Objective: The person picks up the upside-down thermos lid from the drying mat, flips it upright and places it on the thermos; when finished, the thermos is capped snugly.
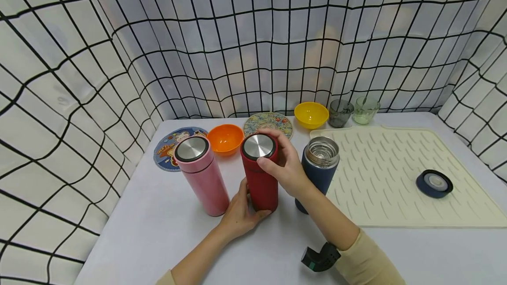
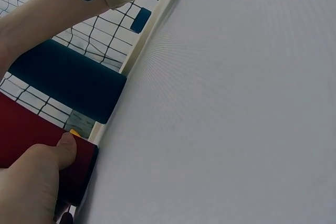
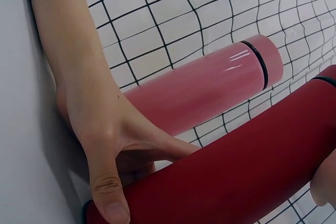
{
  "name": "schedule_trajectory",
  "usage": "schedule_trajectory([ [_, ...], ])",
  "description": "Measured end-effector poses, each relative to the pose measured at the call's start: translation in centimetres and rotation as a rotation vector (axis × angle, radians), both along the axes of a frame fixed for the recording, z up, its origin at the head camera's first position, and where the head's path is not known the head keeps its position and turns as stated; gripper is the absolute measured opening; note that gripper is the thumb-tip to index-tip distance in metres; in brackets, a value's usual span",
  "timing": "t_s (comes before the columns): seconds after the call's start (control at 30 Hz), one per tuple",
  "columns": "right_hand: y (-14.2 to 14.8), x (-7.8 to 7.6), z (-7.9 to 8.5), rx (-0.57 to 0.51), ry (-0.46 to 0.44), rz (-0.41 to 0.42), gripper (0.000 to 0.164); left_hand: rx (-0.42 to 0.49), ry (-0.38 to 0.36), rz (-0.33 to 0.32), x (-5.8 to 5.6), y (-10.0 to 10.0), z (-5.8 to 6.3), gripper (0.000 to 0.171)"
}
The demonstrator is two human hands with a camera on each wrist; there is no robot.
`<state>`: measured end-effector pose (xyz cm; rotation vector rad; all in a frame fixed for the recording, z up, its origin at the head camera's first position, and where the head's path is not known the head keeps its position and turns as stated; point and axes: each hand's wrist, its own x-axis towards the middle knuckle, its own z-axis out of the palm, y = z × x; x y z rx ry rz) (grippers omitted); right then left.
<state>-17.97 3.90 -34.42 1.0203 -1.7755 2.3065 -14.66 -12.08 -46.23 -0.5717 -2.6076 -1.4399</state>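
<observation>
A red thermos flask [image 1: 262, 192] with a silver-topped lid [image 1: 259, 145] stands upright on the table between both hands. My left hand [image 1: 239, 219] grips it low near the base, its thumb across the front, also seen in the right wrist view. My right hand [image 1: 291, 168] curls over its lid, thumb on the near side and fingers behind. To the left stands a pink thermos flask [image 1: 206, 186] with its lid on. A navy thermos flask [image 1: 318, 173] stands uncapped at the right, its steel mouth showing, partly behind my right forearm.
A navy lid [image 1: 434, 184] lies on the cream ridged mat [image 1: 380, 175] at the right. Behind are an orange bowl [image 1: 225, 139], a yellow bowl [image 1: 311, 115], two glasses [image 1: 340, 113] and two round patterned mats [image 1: 164, 148]. Black netting [image 1: 253, 52] surrounds the table's back and sides.
</observation>
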Motion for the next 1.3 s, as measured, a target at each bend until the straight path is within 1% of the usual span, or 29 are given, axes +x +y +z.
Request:
schedule_trajectory([
  [0.07,-0.03,0.03,-0.02,0.001,-0.004,-0.024,0.061,0.008,-0.007,-0.002,-0.02,0.04,-0.01,0.093],
  [0.2,-0.13,0.05,-0.02,0.004,-0.005,-0.059,0.066,0.005,-0.011,0.006,-0.04,0.11,-0.05,0.093],
  [0.27,-0.18,0.09,0.02,0.005,-0.006,-0.076,0.066,0.002,-0.002,0.010,-0.02,0.13,-0.08,0.095],
  [0.4,-0.25,0.15,0.11,0.010,0.005,-0.100,0.058,0.006,0.037,0.016,-0.05,0.07,-0.26,0.097],
  [0.53,-0.24,0.14,0.17,0.031,0.023,-0.102,0.057,0.018,0.067,0.017,-0.09,-0.01,-0.42,0.098],
  [0.7,-0.18,-0.02,0.12,0.057,0.035,-0.095,0.059,0.042,0.082,0.019,-0.15,-0.02,-0.50,0.099],
  [1.0,-0.18,-0.03,0.12,0.056,0.027,-0.080,0.058,0.066,0.086,0.011,-0.17,-0.04,-0.56,0.099],
  [1.07,-0.17,-0.01,0.17,0.056,0.047,-0.090,0.058,0.071,0.090,0.007,-0.16,-0.01,-0.53,0.100],
  [1.17,-0.13,0.07,0.30,0.062,0.104,-0.127,0.057,0.034,0.137,0.011,-0.09,0.05,-0.46,0.102],
  [1.3,-0.04,0.22,0.49,0.077,0.170,-0.174,0.053,-0.038,0.242,0.022,0.00,0.08,-0.42,0.107],
])
